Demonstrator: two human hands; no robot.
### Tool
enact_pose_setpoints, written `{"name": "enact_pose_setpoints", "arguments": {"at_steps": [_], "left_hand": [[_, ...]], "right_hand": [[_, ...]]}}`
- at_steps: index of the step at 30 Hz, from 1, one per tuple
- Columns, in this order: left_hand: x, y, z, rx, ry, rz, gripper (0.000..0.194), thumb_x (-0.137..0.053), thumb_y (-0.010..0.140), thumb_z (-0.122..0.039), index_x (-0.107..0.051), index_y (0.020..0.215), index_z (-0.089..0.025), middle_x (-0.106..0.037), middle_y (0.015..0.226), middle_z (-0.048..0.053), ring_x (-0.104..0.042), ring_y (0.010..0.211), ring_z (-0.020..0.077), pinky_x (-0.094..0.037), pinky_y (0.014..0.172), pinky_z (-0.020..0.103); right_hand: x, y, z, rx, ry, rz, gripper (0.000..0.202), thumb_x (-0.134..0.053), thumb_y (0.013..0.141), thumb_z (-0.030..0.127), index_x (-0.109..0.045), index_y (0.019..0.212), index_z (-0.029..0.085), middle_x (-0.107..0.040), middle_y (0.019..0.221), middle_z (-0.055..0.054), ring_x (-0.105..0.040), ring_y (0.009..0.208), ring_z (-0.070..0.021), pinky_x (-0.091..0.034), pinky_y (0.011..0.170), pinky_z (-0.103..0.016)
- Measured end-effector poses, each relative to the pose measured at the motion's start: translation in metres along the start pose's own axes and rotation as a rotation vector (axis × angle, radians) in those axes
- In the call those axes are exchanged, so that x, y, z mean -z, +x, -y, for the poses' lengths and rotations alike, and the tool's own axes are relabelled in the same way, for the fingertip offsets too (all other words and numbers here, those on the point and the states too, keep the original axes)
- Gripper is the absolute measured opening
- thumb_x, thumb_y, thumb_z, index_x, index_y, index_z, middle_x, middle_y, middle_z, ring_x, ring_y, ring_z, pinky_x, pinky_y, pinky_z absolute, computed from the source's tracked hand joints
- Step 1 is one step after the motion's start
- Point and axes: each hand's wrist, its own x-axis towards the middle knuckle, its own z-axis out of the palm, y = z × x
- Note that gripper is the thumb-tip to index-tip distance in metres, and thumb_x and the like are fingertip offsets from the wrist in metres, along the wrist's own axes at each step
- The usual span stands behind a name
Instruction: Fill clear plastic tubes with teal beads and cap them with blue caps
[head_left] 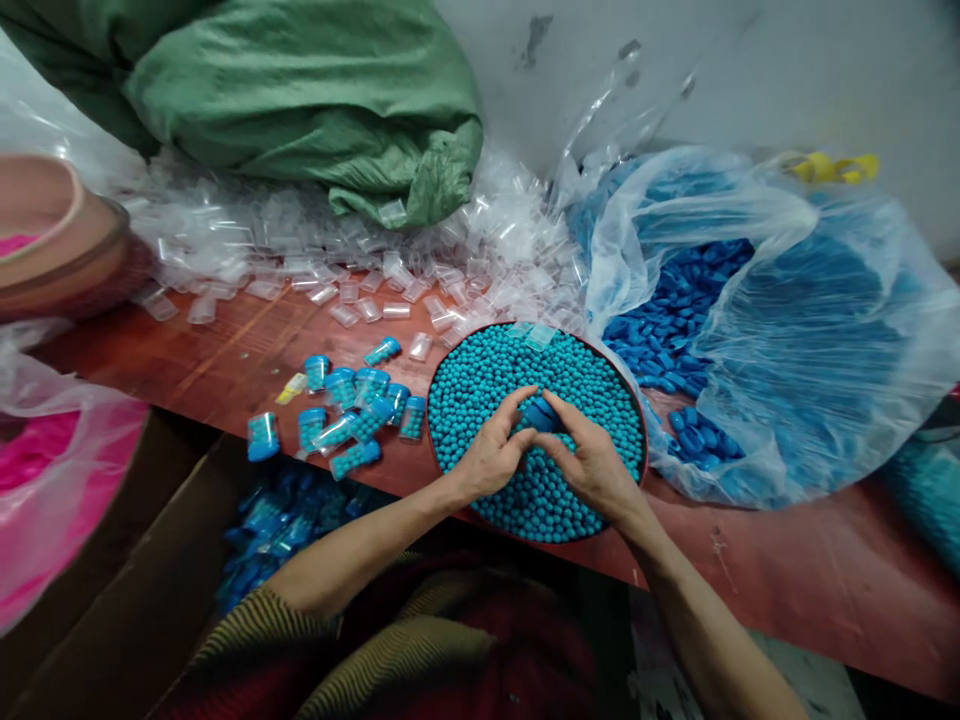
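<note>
Both hands meet over the round tray of small teal balls (pixel 480 380). The left hand (pixel 491 455) and right hand (pixel 592 465) pinch one small blue-capped plastic tube (pixel 538 414) between their fingertips, probably pressing the cap on. Finished tubes (pixel 352 410) lie just left. The red table's edge (pixel 787 590) is close; free room is small.

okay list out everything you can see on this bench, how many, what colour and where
round tray: one, dark red rim, bench centre
beads: many, teal, filling the tray
blue piece: one, pinched between both hands
filled containers: about a dozen, clear with blue caps, left of tray
empty containers: heap, clear, back of bench
blue caps: many, inside clear bag, right
green sack: one, back
basin: one, brownish, far left
left hand: over tray
right hand: over tray
</note>
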Motion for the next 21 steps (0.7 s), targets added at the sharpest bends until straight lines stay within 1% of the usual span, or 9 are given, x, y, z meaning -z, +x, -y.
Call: {"name": "enact_pose_setpoints", "arguments": {"at_steps": [2,3,4,6,8,12,14,19,21], "left_hand": [[-0.002,-0.001,-0.001,-0.061,0.028,-0.027,0.051,-0.049,0.083,-0.021,-0.039,0.133,-0.019,-0.054,0.123,0.007,-0.054,0.104,0.0176,-0.042,0.096,0.033],[-0.002,-0.001,-0.001,-0.076,0.041,-0.022,0.05,-0.048,0.083,-0.021,-0.039,0.133,-0.018,-0.052,0.126,0.007,-0.052,0.109,0.0186,-0.039,0.1,0.034],[-0.002,-0.002,-0.001,-0.077,0.04,-0.007,0.05,-0.048,0.083,-0.021,-0.039,0.133,-0.017,-0.052,0.126,0.007,-0.051,0.111,0.0191,-0.037,0.102,0.035],[-0.001,-0.004,-0.001,-0.066,0.019,0.024,0.049,-0.048,0.084,-0.023,-0.039,0.132,-0.016,-0.055,0.121,0.008,-0.051,0.109,0.0193,-0.038,0.101,0.035],[-0.002,-0.006,-0.001,-0.059,-0.009,0.023,0.049,-0.048,0.085,-0.025,-0.039,0.132,-0.016,-0.056,0.116,0.007,-0.052,0.105,0.019,-0.04,0.097,0.035],[-0.004,-0.01,-0.003,-0.042,-0.005,-0.009,0.049,-0.048,0.086,-0.027,-0.037,0.132,-0.018,-0.057,0.108,0.006,-0.053,0.093,0.0168,-0.044,0.091,0.034],[-0.006,-0.011,-0.006,-0.047,0.026,-0.02,0.049,-0.048,0.086,-0.026,-0.037,0.132,-0.018,-0.056,0.107,0.006,-0.053,0.091,0.0162,-0.044,0.09,0.033],[-0.007,-0.01,-0.008,-0.048,0.075,-0.039,0.048,-0.047,0.086,-0.026,-0.038,0.132,-0.019,-0.055,0.106,0.005,-0.052,0.089,0.0157,-0.044,0.087,0.031],[-0.005,-0.01,-0.005,-0.046,0.068,-0.034,0.048,-0.047,0.086,-0.026,-0.038,0.133,-0.019,-0.056,0.102,0.004,-0.051,0.084,0.0143,-0.045,0.084,0.03]], "right_hand": [[-0.005,-0.005,0.005,0.1,-0.185,0.033,0.076,-0.063,0.078,0.046,-0.033,0.141,0.015,-0.05,0.133,-0.018,-0.05,0.121,-0.0316,-0.047,0.095,-0.048],[-0.008,-0.007,0.006,0.127,-0.254,0.03,0.087,-0.066,0.074,0.047,-0.026,0.143,0.013,-0.048,0.133,-0.021,-0.05,0.121,-0.0337,-0.048,0.093,-0.049],[-0.01,-0.008,0.007,0.138,-0.307,0.022,0.092,-0.068,0.072,0.047,-0.022,0.143,0.01,-0.049,0.13,-0.023,-0.053,0.117,-0.0348,-0.05,0.089,-0.049],[-0.013,-0.009,0.007,0.13,-0.36,0.001,0.092,-0.068,0.072,0.046,-0.022,0.142,0.009,-0.055,0.119,-0.023,-0.061,0.102,-0.0337,-0.054,0.078,-0.047],[-0.014,-0.008,0.008,0.121,-0.362,-0.024,0.087,-0.067,0.072,0.044,-0.025,0.14,0.011,-0.058,0.113,-0.02,-0.065,0.091,-0.0311,-0.056,0.069,-0.043],[-0.015,-0.007,0.009,0.12,-0.336,-0.048,0.08,-0.066,0.07,0.041,-0.03,0.136,0.012,-0.06,0.109,-0.018,-0.066,0.087,-0.0295,-0.056,0.064,-0.039],[-0.017,-0.009,0.009,0.105,-0.317,-0.05,0.08,-0.066,0.07,0.04,-0.03,0.136,0.012,-0.059,0.112,-0.018,-0.066,0.089,-0.0294,-0.056,0.065,-0.04],[-0.021,-0.016,0.009,0.02,-0.226,-0.126,0.085,-0.066,0.07,0.038,-0.027,0.141,0.015,-0.051,0.127,-0.019,-0.059,0.108,-0.0314,-0.054,0.079,-0.044],[-0.015,-0.017,0.007,-0.017,-0.138,-0.074,0.084,-0.066,0.071,0.039,-0.028,0.141,0.014,-0.052,0.127,-0.018,-0.058,0.108,-0.0301,-0.054,0.081,-0.043]]}}
